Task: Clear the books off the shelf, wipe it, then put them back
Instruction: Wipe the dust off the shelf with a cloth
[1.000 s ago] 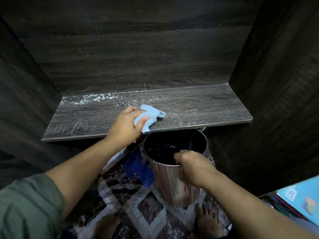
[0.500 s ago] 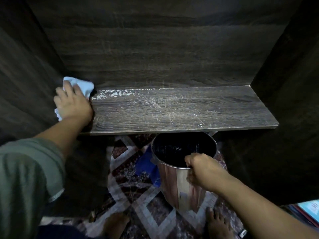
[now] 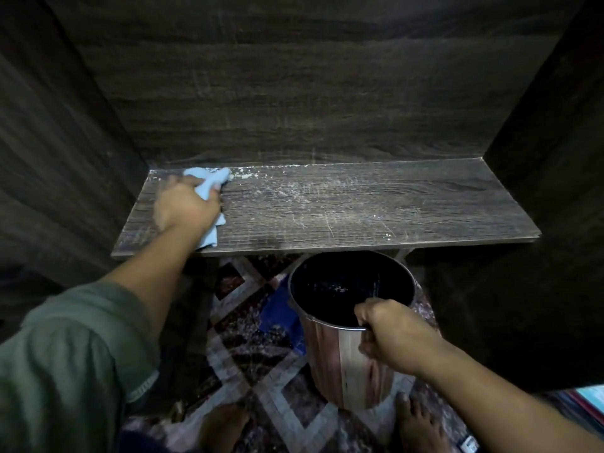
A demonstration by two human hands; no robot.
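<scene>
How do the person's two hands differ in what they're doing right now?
The left hand lies on the shelf, pressing a light blue cloth near its back left corner; the right hand is lower, below the shelf's front edge. The left hand grips soft cloth; the right hand curls over the rim of a metal bin. Both hold something.

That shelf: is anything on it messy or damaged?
Yes. White crumbs or dust lie scattered along the back of the shelf, right of the blue cloth the left hand holds; pale scratches mark the board.
</scene>
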